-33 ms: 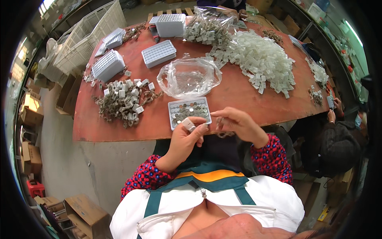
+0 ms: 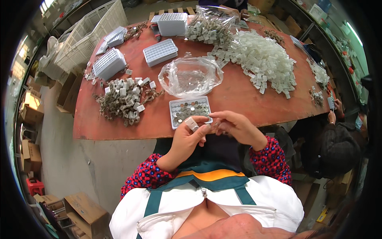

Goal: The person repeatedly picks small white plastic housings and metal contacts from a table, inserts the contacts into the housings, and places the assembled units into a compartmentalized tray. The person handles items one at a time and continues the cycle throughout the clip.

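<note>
My left hand (image 2: 185,137) is closed around a small white plastic case (image 2: 191,124), with the thumb pressed near it. Just to its right is my right hand (image 2: 236,128), index finger reaching toward the left fingertips and the other fingers curled. Motion blur hides what those curled fingers grip. Right beyond my hands, a pale tray (image 2: 171,111) holds many small round silver discs (image 2: 192,108) that look like button cells. Behind the tray is an open clear plastic bag (image 2: 191,77). A pile of white cases with tangled brownish strands (image 2: 123,101) lies to the left.
Stacked pale trays (image 2: 109,63) and a single stack (image 2: 160,52) stand on the red table (image 2: 234,99). A big heap of translucent white pieces (image 2: 262,59) spreads at the right. Another person (image 2: 336,139) works at the right edge. Cardboard boxes (image 2: 85,209) sit on the floor at left.
My right hand has drawn slightly closer to my left, its curled fingers shifting. The view has moved very slightly. The left hand keeps its hold on the white case.
</note>
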The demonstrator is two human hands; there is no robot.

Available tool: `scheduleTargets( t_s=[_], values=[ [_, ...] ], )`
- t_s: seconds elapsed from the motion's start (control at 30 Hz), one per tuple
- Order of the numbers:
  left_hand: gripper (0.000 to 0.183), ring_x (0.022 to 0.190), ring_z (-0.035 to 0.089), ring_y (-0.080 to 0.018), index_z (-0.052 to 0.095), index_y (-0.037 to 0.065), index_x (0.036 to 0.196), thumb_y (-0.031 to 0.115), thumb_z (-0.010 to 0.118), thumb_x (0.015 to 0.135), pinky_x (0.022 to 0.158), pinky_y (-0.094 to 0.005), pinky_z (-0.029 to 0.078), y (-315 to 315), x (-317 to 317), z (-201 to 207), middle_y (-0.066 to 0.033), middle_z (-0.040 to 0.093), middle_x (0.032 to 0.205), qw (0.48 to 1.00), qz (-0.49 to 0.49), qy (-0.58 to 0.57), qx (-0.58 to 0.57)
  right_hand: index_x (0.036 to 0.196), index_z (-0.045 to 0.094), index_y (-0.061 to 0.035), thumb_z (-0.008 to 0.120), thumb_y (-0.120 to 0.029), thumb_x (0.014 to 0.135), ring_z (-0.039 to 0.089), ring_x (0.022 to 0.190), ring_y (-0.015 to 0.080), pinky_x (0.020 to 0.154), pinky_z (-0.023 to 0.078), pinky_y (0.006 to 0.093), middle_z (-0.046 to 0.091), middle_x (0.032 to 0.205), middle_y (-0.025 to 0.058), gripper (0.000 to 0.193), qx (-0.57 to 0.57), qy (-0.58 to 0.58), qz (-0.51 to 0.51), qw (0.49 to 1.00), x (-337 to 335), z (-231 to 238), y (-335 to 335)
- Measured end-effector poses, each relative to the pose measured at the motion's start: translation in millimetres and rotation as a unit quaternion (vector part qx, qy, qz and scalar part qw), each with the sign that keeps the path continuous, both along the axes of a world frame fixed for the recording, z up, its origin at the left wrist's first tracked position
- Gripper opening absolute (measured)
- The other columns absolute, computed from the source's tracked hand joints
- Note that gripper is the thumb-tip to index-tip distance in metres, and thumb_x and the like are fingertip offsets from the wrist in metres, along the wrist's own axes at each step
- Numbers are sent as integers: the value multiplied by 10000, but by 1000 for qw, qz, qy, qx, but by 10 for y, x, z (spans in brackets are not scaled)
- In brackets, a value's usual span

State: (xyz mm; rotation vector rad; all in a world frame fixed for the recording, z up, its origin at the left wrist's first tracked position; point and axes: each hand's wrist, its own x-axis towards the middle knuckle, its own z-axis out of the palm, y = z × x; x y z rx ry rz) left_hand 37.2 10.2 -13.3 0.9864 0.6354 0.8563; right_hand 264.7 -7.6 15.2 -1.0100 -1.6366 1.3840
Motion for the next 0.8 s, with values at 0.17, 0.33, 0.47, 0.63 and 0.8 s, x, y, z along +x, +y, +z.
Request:
scheduleTargets(
  t_s=[0.17,0.33,0.47,0.63,0.8],
  values=[
    [224,712,608,-55,669,-7,1121,177,665,993,611,-209,516,-39,-43,36,-23,696,893,995,-4,80,59,1231,565,13,597,-28,993,671,875,139,754,543,282,651,978,68,243,-109,37,-78,990,-260,46,-107],
    [229,718,620,-69,659,-12,1143,162,660,994,639,-214,538,-88,-53,-45,-41,705,902,996,40,57,48,1110,649,0,722,6,878,703,857,211,731,569,299,682,1002,124,243,205,-169,-125,956,-389,7,-242],
    [280,738,646,-96,619,-14,1209,159,659,992,657,-238,573,-101,-35,-116,-70,709,935,998,62,-16,25,1043,690,2,756,9,843,702,849,203,700,571,294,688,986,132,211,297,-205,-176,916,-455,-9,-258],
    [351,905,671,-125,539,-10,1313,129,630,1004,798,-281,588,-62,-107,-38,-90,693,1043,991,6,-54,-119,1060,687,-2,722,39,863,699,814,188,693,562,275,693,956,120,205,229,-179,-202,935,-459,21,-253],
    [413,1138,649,-181,472,-17,1393,94,597,1015,975,-331,556,-112,-240,60,-112,669,1162,989,-21,-76,-128,1078,658,35,631,59,944,680,847,127,728,558,250,688,971,77,139,11,88,-192,977,-490,41,-244]
  ],
)
